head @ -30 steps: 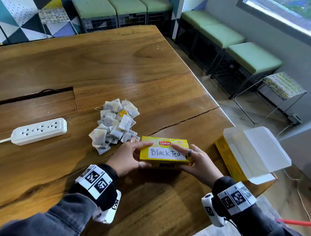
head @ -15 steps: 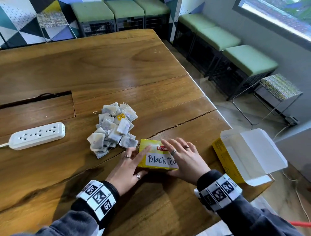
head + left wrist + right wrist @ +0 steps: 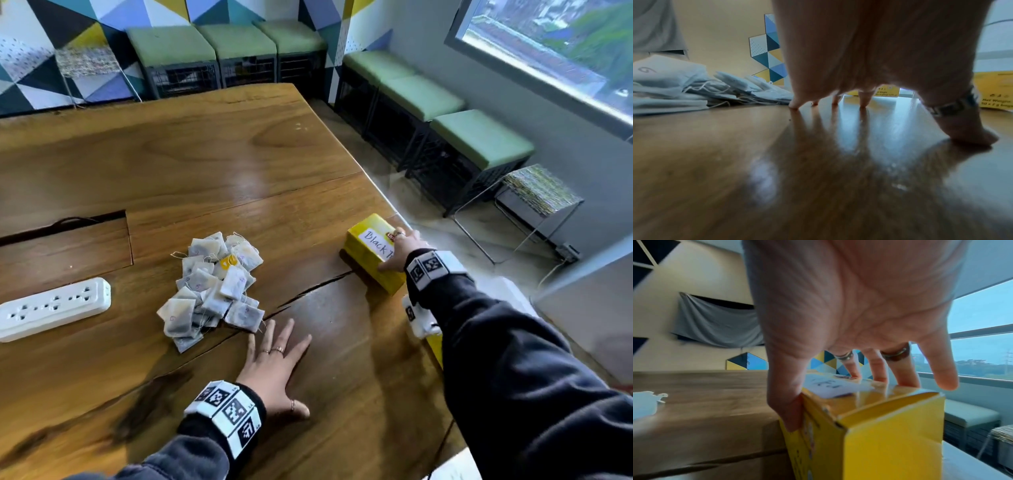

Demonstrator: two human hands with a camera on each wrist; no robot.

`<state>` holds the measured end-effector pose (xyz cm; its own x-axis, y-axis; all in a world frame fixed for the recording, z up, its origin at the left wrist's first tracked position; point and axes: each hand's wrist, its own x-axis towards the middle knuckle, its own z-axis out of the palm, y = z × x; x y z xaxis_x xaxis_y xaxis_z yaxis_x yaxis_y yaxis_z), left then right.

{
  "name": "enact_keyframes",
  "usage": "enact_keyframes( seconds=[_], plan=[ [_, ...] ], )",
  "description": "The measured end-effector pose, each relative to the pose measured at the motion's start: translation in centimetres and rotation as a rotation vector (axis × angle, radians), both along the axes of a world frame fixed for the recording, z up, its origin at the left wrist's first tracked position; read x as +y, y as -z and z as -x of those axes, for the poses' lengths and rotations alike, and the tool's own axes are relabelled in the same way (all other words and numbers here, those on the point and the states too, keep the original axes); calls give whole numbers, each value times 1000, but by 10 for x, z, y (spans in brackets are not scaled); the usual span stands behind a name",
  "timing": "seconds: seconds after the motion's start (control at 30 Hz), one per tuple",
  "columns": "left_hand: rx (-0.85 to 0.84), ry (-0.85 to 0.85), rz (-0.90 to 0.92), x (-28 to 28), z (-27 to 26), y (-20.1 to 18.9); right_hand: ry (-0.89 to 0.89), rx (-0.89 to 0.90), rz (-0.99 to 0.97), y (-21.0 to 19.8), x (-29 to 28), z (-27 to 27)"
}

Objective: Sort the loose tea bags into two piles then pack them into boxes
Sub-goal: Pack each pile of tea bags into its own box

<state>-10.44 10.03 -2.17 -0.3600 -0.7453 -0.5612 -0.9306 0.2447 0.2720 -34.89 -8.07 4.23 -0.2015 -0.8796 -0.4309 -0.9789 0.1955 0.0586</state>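
Head view, right hand: the right hand point(image 3: 402, 248) lies on top of the closed yellow box point(image 3: 371, 255), which stands close to the right edge of the wooden table point(image 3: 239, 164); a white label on the box reads "Black T…", the rest is covered by the hand.
Head view, left hand: the left hand point(image 3: 274, 368) is flat on the table with fingers spread and straight; it holds nothing.
Head view, tea bags: the pile of tea bags point(image 3: 212, 284) lies on the table, just beyond the left fingertips and well apart from the box.
Head view, other: a white power strip point(image 3: 51, 308) lies left of the pile.
Left wrist view: the fingertips point(image 3: 795, 104) and the thumb touch the table; the tea bags point(image 3: 684, 87) lie just beside them on the left.
Right wrist view: the right hand point(image 3: 849, 318) grips the yellow box point(image 3: 879, 434); the thumb presses its left side, three fingers rest on the top, and the little finger hangs free beside it.
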Motion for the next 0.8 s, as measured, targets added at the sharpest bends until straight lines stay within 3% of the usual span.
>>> enact_keyframes(
  seconds=[0.23,0.37,0.43,0.5,0.63,0.8],
  plan=[
    [14,-44,-20,0,0,2,8,37,-16,-10,-16,22],
    [7,-58,-15,-1,1,5,72,-311,133,-49,-3,27],
    [9,-61,-11,-1,1,6,18,-409,232,-68,12,38],
    [12,-65,-14,0,1,5,-45,-329,190,-77,38,49],
    [19,-72,-13,0,0,5,-129,80,-143,-30,89,80],
    [46,-110,18,1,0,8,-162,149,-318,9,143,80]
  ],
)
